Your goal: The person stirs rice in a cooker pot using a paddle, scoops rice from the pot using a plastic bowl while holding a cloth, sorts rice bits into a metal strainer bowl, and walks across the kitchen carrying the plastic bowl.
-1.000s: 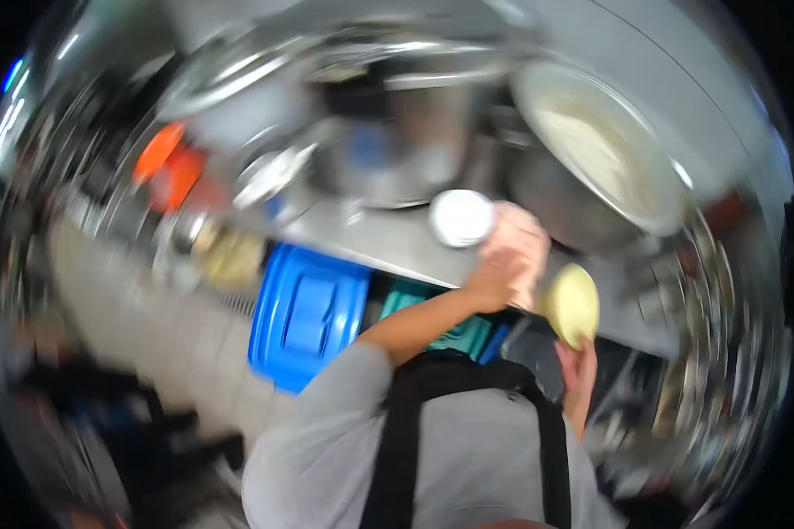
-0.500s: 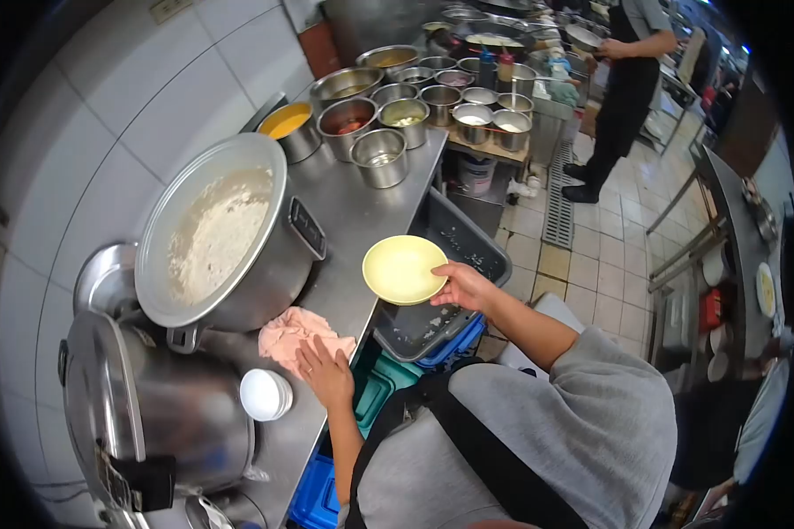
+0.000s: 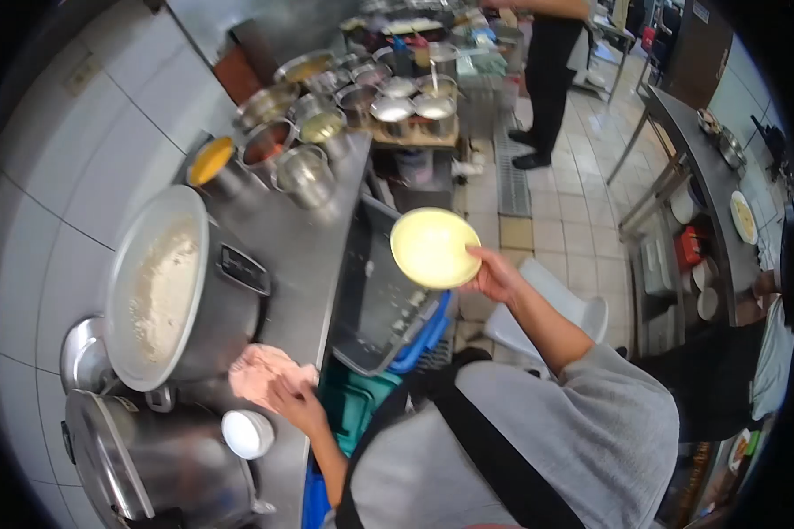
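Note:
My right hand (image 3: 496, 275) grips the rim of a pale yellow bowl (image 3: 434, 248), thumb over the edge. The bowl is held in the air with its inside facing me and looks empty. My left hand (image 3: 298, 407) rests on a crumpled pink cloth (image 3: 260, 370) on the steel counter (image 3: 282, 309), fingers somewhat spread and slightly blurred. Close to that hand stands a white bowl or stack of bowls (image 3: 248, 435). Behind the cloth is a large pot (image 3: 229, 304) holding white rice (image 3: 169, 295).
A lidded steel pot (image 3: 163, 458) stands at the near left. Metal containers of food (image 3: 304, 176) crowd the counter's far end. Below the bowl lies a dark grey bin (image 3: 375, 317) with scraps, beside a white stool (image 3: 547, 309). Another person (image 3: 551, 79) stands ahead.
My view has turned rightward, so the counter appears farther left. The yellow bowl has moved right relative to the counter and bin. My left hand remains on the cloth.

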